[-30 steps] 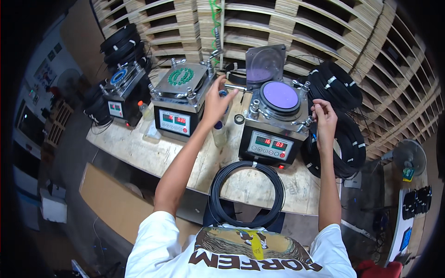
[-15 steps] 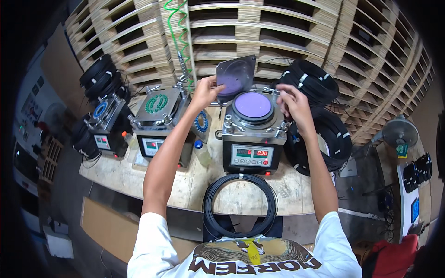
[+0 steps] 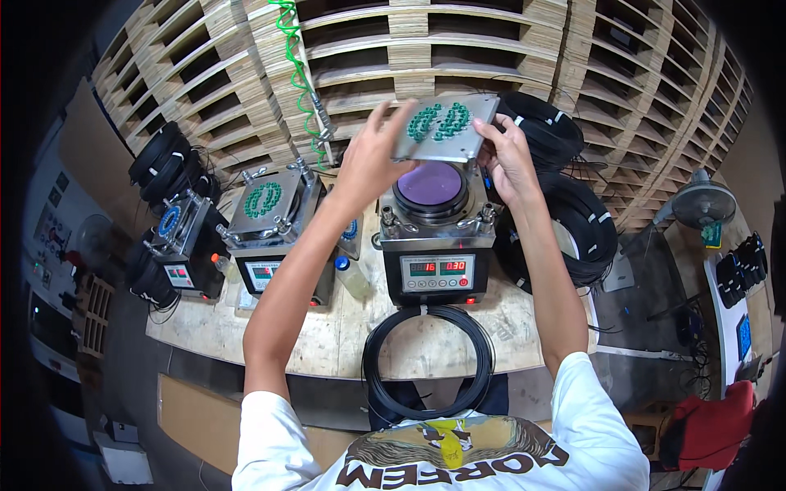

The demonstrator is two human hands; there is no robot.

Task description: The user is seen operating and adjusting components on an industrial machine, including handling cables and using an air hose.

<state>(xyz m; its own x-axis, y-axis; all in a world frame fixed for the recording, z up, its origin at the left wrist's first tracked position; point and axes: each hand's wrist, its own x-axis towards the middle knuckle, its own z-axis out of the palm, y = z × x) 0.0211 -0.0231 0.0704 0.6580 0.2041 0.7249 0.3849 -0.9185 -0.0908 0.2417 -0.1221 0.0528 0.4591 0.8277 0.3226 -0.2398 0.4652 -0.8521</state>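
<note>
Pallet wall behind tabletop (image 3: 344, 335). We now hold metal fixture plate (image 3: 446, 127) above polishing machine (image 3: 434, 237), left hand (image 3: 372, 159) and right hand (image 3: 503, 155) grasping its edges; earlier hands were on machine.

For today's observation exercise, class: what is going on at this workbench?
A person holds a square metal plate studded with green connectors in both hands, left hand and right hand, above a machine with a purple disc on top. A black cable coil hangs at the wooden bench's front edge.

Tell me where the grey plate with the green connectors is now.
The grey plate is at top centre, held by the left hand and right hand above the purple disc.
</note>
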